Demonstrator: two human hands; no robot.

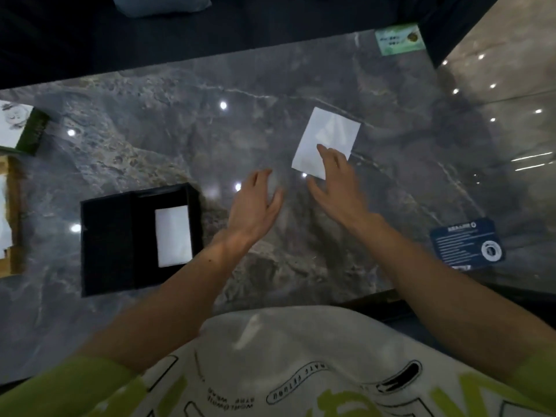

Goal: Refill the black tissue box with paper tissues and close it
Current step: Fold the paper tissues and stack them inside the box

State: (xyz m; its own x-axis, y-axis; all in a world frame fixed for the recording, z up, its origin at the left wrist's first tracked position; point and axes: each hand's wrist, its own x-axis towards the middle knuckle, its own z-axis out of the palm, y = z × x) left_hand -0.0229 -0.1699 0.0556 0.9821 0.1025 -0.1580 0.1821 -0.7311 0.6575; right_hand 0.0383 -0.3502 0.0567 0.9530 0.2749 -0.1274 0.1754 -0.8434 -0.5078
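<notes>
The black tissue box (120, 224) lies open on the grey marble table, left of centre, its lid folded out to the left. A white folded tissue (174, 236) sits inside its right half. Another white folded tissue (328, 136) lies flat on the table to the right. My right hand (337, 182) reaches over that tissue's near edge, fingers straight and touching it. My left hand (257, 203) hovers between box and tissue, fingers relaxed, holding nothing.
A dark blue card (467, 243) lies near the table's right edge. A green card (400, 39) sits at the far edge. At the left are a green-edged packet (22, 127) and a wooden tray (10, 215). The table (150, 130) ends close to my body.
</notes>
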